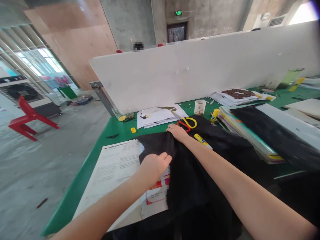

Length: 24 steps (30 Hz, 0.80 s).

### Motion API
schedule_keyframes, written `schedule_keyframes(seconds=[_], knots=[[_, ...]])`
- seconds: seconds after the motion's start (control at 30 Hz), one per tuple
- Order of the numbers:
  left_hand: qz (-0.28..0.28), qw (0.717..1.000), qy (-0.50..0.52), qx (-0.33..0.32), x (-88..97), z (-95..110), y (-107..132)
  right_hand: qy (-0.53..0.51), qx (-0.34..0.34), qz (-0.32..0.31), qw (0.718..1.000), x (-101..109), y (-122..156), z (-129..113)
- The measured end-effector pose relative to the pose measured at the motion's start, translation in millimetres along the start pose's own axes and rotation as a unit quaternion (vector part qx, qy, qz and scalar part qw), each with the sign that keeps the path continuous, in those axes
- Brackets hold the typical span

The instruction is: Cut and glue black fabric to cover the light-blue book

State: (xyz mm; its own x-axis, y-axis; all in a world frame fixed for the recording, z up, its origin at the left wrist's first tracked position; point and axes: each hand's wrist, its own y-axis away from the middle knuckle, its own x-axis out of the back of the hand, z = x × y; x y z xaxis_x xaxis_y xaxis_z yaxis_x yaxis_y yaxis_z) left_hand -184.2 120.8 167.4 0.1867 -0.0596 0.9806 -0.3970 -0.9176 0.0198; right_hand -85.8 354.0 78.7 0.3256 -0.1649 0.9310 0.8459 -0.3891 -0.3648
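Note:
A sheet of black cloth [190, 180] lies over an open printed book [100, 180] and runs down toward my lap. My left hand [155, 166] is closed on the cloth's near part, above the book's right page. Farther up, my right hand [178, 132] grips the cloth near its far edge, fingers bent over it. Between the two hands the cloth is folded, and its left edge is cut ragged. Just beyond my right hand rest scissors [191, 122] with red and yellow handles. A glue stick [202, 140] lies beside my right forearm.
Papers with a picture [160, 115], a clear plastic cup [200, 107] and another glue stick [214, 116] stand along the white partition [175, 76]. A yellow cap [133, 130] sits on the green table [100, 133]. Stacked books [250, 140] are at right; a red chair [30, 116] is left.

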Motion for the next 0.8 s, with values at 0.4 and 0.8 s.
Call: schedule_keyframes(seconds=[0.4, 0.8], knots=[[0.061, 0.949, 0.305, 0.045, -27.7, 32, -21, 0.038, 0.003, 0.000, 0.999, -2, -2, 1], [0.178, 0.929, 0.296, 0.130, -15.4, -35, -20, 0.056, 0.005, -0.015, 0.998, 0, -1, -3]])
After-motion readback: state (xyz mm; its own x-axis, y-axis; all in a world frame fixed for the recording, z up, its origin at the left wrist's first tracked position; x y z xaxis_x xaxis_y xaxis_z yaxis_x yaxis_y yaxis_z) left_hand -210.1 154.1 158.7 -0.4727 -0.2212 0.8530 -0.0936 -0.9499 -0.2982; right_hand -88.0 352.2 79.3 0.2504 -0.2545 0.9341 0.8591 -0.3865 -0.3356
